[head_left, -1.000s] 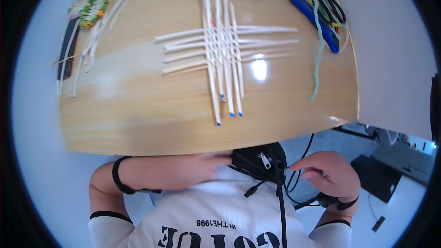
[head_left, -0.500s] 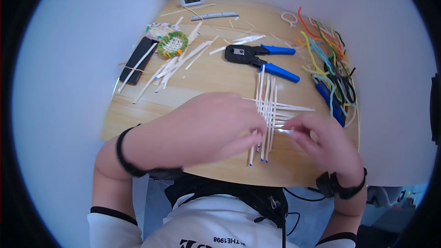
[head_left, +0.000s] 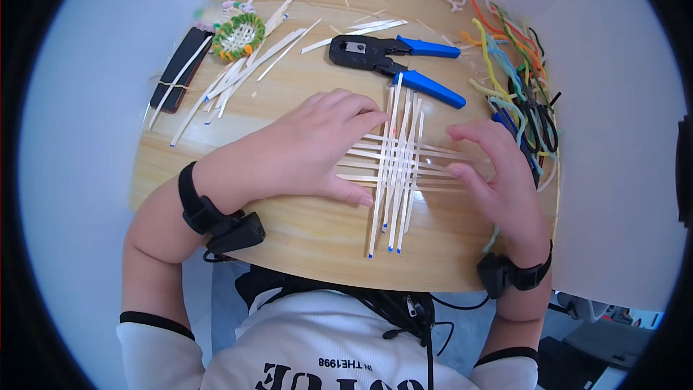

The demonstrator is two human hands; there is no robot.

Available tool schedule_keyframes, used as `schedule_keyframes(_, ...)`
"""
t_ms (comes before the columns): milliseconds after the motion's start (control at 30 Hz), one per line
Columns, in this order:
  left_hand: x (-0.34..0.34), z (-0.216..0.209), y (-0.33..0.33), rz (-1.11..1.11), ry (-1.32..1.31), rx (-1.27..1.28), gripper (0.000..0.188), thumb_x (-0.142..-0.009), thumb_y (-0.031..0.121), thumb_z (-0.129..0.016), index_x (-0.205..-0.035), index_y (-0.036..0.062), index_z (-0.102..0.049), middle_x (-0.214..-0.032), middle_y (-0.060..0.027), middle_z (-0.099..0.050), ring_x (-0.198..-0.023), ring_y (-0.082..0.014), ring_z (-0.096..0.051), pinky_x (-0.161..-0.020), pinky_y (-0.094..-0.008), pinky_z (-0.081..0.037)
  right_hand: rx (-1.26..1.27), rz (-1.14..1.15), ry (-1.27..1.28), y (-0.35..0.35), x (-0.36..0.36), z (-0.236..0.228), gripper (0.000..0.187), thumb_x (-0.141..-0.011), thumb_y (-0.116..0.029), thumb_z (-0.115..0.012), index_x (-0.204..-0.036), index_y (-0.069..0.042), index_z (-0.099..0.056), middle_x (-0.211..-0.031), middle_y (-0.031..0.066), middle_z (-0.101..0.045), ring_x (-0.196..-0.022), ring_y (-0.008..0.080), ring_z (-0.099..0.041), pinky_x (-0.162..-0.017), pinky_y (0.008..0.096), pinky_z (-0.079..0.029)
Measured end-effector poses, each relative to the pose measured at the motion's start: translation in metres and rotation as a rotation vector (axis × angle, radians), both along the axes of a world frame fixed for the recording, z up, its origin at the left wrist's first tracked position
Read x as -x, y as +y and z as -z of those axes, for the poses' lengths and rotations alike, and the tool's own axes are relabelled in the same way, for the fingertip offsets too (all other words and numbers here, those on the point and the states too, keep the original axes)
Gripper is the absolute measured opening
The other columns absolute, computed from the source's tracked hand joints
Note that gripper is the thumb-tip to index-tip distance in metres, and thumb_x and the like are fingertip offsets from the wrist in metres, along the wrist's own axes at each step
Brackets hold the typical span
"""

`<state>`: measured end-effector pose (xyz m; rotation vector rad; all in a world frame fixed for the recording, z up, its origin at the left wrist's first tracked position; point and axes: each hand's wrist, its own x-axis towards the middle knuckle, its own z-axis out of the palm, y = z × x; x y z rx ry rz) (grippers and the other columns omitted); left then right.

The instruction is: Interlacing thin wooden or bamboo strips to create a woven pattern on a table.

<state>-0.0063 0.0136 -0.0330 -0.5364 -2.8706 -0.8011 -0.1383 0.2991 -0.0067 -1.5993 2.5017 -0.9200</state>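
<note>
Pale woven strips point(head_left: 395, 162): four upright; two hands point(head_left: 310, 148) point(head_left: 498, 173) flat on them.

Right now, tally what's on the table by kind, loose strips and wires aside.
Woven strip lattice: 1, under left hand and right hand
Blue-handled crimping tool: 1
Small round woven piece: 1
Dark flat phone-like slab: 1
Total: 4

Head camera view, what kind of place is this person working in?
Probably a small craft table at home or in a hobby room. Both hands press on a lattice of pale strips on a round wooden table, with blue-handled pliers, colourful cords and a small woven piece nearby.
</note>
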Motion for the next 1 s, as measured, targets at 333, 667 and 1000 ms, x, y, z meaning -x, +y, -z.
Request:
schedule_keyframes(333,-0.004,0.006,0.008,-0.007,0.033,0.105,0.083,-0.080,0.038,-0.088,-0.145,-0.0016,-0.055,-0.135,-0.0199,-0.058,-0.128,-0.0385,-0.054,-0.113,-0.0463,-0.045,-0.234,-0.022,-0.012,-0.005,-0.020,-0.002,0.075,-0.081,-0.025,-0.090,-0.144,-0.001,-0.059,-0.144,0.0179,-0.059,-0.134,0.0385,-0.055,-0.116,0.0459,-0.045)
schedule_keyframes(667,0.000,0.016,0.017,-0.039,0.134,0.083,0.066,-0.080,0.032,-0.086,-0.132,0.0006,-0.061,-0.123,-0.0177,-0.059,-0.121,-0.0379,-0.056,-0.108,-0.0464,-0.047,-0.245,0.006,-0.005,-0.007,-0.021,0.014,0.066,-0.082,-0.015,-0.087,-0.141,-0.001,-0.060,-0.135,0.0177,-0.060,-0.131,0.0377,-0.054,-0.113,0.0451,-0.046)
schedule_keyframes(1000,0.002,0.022,0.017,-0.042,0.181,0.089,0.061,-0.080,0.032,-0.085,-0.127,0.0009,-0.062,-0.120,-0.0174,-0.059,-0.118,-0.0379,-0.057,-0.106,-0.0464,-0.048,-0.194,0.009,-0.040,-0.010,-0.016,0.018,0.057,-0.083,-0.013,-0.086,-0.135,-0.002,-0.065,-0.132,0.0162,-0.061,-0.128,0.0371,-0.056,-0.112,0.0444,-0.046)
